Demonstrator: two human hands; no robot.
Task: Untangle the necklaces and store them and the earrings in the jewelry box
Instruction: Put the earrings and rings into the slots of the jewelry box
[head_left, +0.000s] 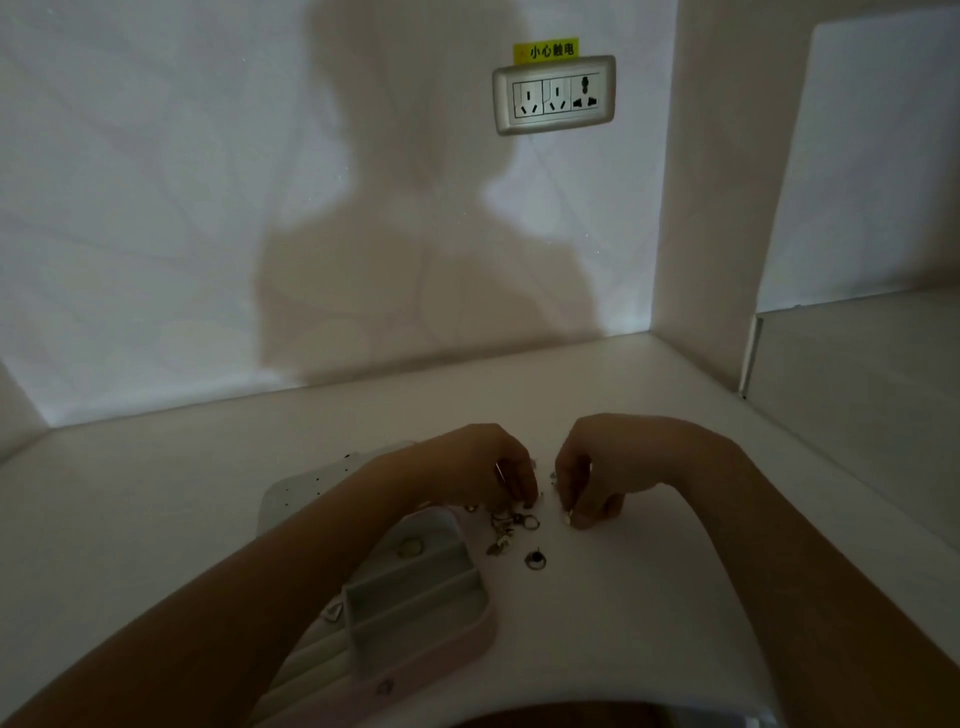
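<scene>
- Head view, dim light: L hand (478, 465) and R hand (602, 475) sit close together over the jewelry pile (511, 526) on the white bench (649, 597).
- Both hands curl down into a pinch. R fingers (574, 506) nip a shiny bit (568, 517) at the tips. L fingers pinch into the pile, can't tell which piece.
- Step, my guess: teasing the necklaces apart. To do it well, keep the pinch light, work 1 strand at a time, spread loops outward w/ both hands, and don't yank or knots tighten.
- Pile is small metal hoops + charms bunched together, w/ chains too thin to make out.
- 1 dark-centred hoop (535, 559) lies apart, nearer the person.
- Open jewelry box (415, 603) sits just beside the pile by the L forearm. It has grey dividers, and 1 round piece (410, 547) lies in its far compartment.
</scene>
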